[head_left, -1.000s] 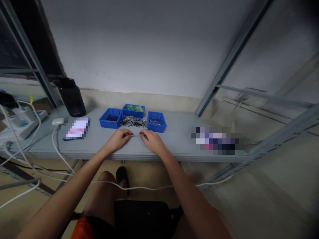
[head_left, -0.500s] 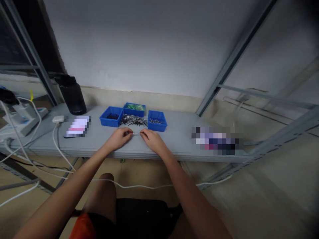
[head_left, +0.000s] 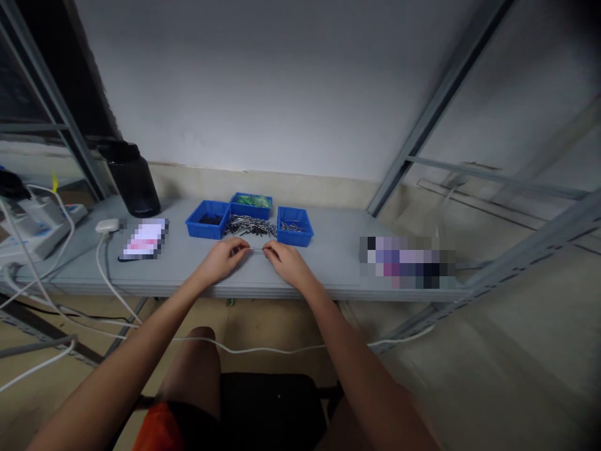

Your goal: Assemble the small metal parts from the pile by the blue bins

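Observation:
Between my two hands runs a thin, pale metallic rod, too small to name more exactly. My left hand pinches its left end, and my right hand pinches the other; the fingertips cover both ends. Just beyond the fingers lies a loose pile of slim metal pieces with black ends. Around it stand three blue bins: the left bin holds small dark parts, the back bin holds something green, and the right bin holds slim metal pieces.
On the grey table, a black bottle, a phone and a white charger are at the left, near a power strip with cables. Blurred-out items lie at the right. Metal frame posts flank the table.
Almost nothing differs. Both hands keep their pinch on the thin rod at nearly the same spot, and the whole view has shifted very slightly.

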`<control>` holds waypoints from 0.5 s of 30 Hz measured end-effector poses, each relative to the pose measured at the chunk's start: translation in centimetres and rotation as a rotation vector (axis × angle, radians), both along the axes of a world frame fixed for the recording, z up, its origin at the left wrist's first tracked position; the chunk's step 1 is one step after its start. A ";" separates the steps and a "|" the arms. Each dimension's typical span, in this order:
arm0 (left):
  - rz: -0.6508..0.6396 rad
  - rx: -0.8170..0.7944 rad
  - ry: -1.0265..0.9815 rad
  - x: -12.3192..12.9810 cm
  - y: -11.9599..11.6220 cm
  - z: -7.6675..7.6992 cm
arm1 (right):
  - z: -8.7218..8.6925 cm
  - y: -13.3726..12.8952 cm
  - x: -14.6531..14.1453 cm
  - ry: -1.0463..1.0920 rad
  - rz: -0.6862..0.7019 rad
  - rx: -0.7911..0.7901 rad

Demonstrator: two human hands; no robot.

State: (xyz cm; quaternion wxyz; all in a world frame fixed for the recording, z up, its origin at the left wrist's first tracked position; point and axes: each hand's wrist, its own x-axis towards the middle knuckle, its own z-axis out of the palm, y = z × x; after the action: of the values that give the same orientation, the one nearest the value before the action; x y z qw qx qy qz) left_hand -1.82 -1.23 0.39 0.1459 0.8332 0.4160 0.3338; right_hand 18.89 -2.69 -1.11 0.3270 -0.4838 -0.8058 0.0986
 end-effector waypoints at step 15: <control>-0.137 0.099 0.049 0.0 -0.6 0.0 | 0.0 -0.2 -0.1 -0.071 0.110 0.019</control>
State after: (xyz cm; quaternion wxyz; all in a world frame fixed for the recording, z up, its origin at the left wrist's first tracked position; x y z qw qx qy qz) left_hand -1.77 -1.84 0.42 0.1169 0.8739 0.3444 0.3225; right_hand 18.76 -2.86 -1.10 0.2972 -0.4386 -0.8432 0.0915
